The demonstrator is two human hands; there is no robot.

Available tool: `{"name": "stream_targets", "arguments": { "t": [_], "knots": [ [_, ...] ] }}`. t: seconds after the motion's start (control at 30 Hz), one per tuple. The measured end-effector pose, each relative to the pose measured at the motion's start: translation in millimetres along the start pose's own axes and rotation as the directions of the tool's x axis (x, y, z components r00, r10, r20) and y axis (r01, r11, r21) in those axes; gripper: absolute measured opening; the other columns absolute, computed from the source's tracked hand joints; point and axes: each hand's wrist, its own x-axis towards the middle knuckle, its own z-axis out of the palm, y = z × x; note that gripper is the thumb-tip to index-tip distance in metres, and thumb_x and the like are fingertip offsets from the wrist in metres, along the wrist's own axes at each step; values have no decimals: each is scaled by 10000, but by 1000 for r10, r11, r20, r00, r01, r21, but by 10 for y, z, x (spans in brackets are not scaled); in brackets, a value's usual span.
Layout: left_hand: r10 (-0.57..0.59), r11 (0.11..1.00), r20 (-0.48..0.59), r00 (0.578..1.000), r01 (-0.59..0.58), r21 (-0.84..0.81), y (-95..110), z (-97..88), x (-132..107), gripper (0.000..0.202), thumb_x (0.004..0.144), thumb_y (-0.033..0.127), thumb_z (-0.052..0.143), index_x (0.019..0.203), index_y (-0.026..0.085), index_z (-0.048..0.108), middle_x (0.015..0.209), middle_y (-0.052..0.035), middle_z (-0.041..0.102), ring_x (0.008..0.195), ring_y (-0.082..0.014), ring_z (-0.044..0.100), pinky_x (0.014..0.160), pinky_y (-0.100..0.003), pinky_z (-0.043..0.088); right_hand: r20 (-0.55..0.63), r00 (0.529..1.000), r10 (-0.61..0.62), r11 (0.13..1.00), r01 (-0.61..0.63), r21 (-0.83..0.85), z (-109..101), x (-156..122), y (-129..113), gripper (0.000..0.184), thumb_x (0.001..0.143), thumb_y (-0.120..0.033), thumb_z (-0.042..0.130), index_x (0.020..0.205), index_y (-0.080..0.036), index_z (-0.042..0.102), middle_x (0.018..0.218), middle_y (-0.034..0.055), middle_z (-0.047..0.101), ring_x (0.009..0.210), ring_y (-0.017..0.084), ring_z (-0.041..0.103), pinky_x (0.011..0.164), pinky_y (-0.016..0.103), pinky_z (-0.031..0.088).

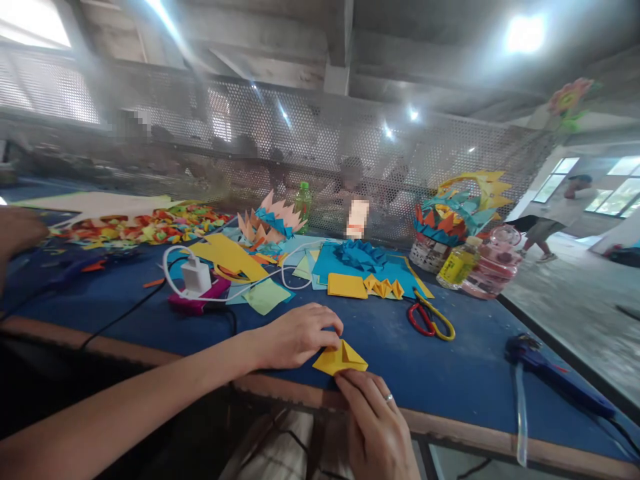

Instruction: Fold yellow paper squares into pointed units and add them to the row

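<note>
A small piece of folded yellow paper [334,363] sits at the table's front edge between my hands. My left hand [300,335] has curled fingers, with its fingertips and thumb at the paper's upper left edge. From below, my right hand [376,415], with a ring on one finger, holds the paper's lower edge; its thumb is hidden. Beyond them lie a stack of yellow paper [347,286] and a row of folded yellow pieces [384,287]. Scissors [431,321] with red and yellow handles rest to the right.
A white charger [196,276] is plugged into a purple power strip [199,303]. At right lie a blue glue gun [560,380], a yellow-labelled bottle [459,263] and a pink jug [493,267]. Paper scraps [135,225] are heaped at left, near another person's hand [20,230].
</note>
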Motion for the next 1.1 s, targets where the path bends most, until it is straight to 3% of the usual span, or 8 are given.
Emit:
{"name": "stream_targets", "arguments": {
  "t": [0.2, 0.37, 0.57, 0.77, 0.93, 1.03, 1.1],
  "knots": [
    [-203, 958, -55, 978, 187, -219, -44, 24, 17, 258, 983, 265, 609, 1221, 164, 606, 1215, -88, 635, 1123, -255, 621, 966, -491, 516, 12, 1000, -15, 1000, 15, -13, 1, -22, 1, 413, 838, 4, 421, 1137, -142, 666, 1047, 94, 731, 922, 208, 682, 815, 305, 589],
    [-345, 868, 54, 937, 341, -362, -71, 43, 70, 265, 985, 327, 613, 1179, 147, 611, 1072, -65, 669, 902, -195, 677, 804, -393, 584, 11, 1000, -5, 1000, 5, -3, 9, -25, 10, 414, 846, 1, 426, 1150, -152, 662, 1043, 94, 729, 930, 211, 684, 814, 309, 593],
    [-458, 793, 144, 877, 477, -380, -15, 50, 103, 266, 976, 342, 625, 1154, 144, 614, 1034, -55, 663, 842, -178, 667, 752, -362, 582, 23, 1000, -13, 1000, 13, -16, -5, -25, 8, 413, 841, 9, 412, 1136, -135, 663, 1033, 98, 726, 926, 209, 679, 817, 308, 595],
    [-479, 772, 174, 860, 508, -382, 14, 21, 103, 259, 978, 337, 624, 1148, 142, 612, 1002, -46, 662, 795, -163, 662, 707, -333, 582, 32, 999, -16, 1000, 16, -12, 26, -20, 5, 402, 846, 4, 421, 1136, -131, 665, 1028, 100, 727, 917, 208, 679, 806, 307, 595],
    [-473, 790, 117, 873, 479, -383, 66, -4, 86, 256, 981, 341, 617, 1142, 142, 613, 985, -42, 661, 787, -161, 660, 707, -333, 579, -14, 1000, 0, 999, 1, 44, -27, 60, 15, 377, 867, 1, 437, 1129, -160, 654, 1040, 91, 720, 940, 192, 671, 816, 296, 578],
    [-445, 819, 64, 893, 435, -374, 77, -34, 106, 257, 986, 342, 609, 1148, 142, 611, 983, -42, 662, 800, -167, 661, 730, -349, 578, -44, 994, 103, 995, -103, 18, -121, 168, 83, 353, 924, -47, 457, 1196, -188, 631, 1123, 104, 690, 1017, 208, 651, 850, 339, 556],
    [-402, 846, 48, 915, 390, -364, 75, -61, 148, 245, 989, 338, 605, 1135, 142, 617, 976, -40, 663, 805, -168, 662, 736, -351, 576, 2, 974, 227, 974, -227, -11, -164, 239, 163, 328, 958, -132, 478, 1248, -206, 611, 1153, 107, 679, 1038, 231, 647, 863, 379, 545]
  ]
}}
